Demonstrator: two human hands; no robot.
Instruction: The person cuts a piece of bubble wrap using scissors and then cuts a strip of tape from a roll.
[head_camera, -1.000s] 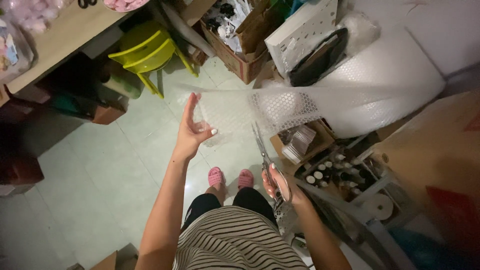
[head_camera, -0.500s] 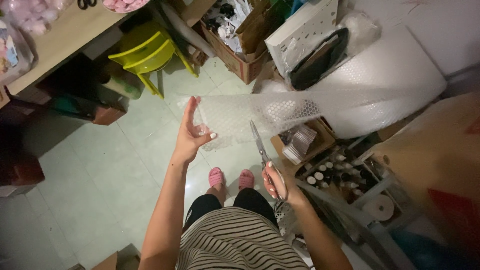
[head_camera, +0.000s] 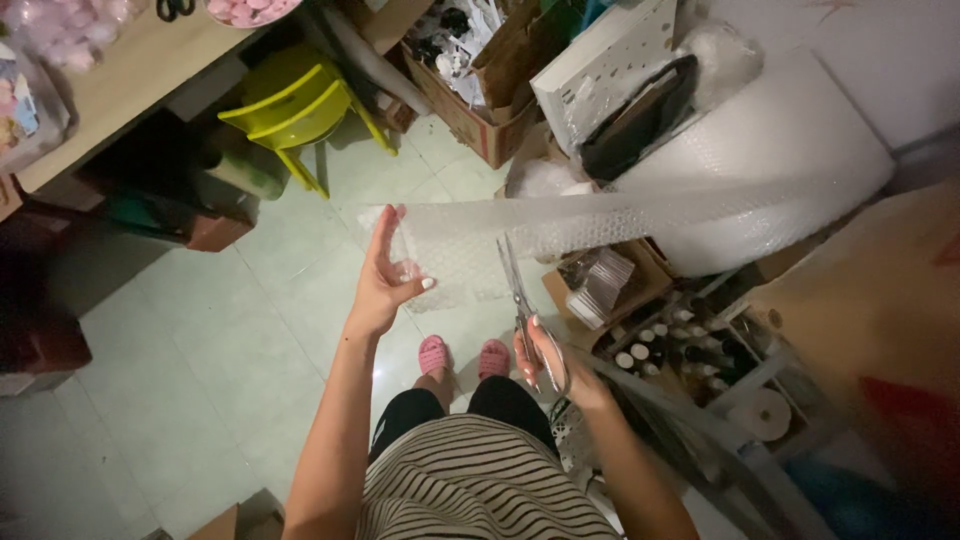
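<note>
Loosely, left hand (head_camera: 385, 285) pinching bubble wrap (head_camera: 470, 235)

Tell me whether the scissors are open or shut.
Open. The scissors in the right hand show two blades parted slightly at the tips, at the lower edge of the bubble wrap strip.

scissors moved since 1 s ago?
Yes. The scissors in the right hand have shifted slightly left and up toward the bubble wrap strip, judged against the yellow chair, which sits about where it did.
</note>
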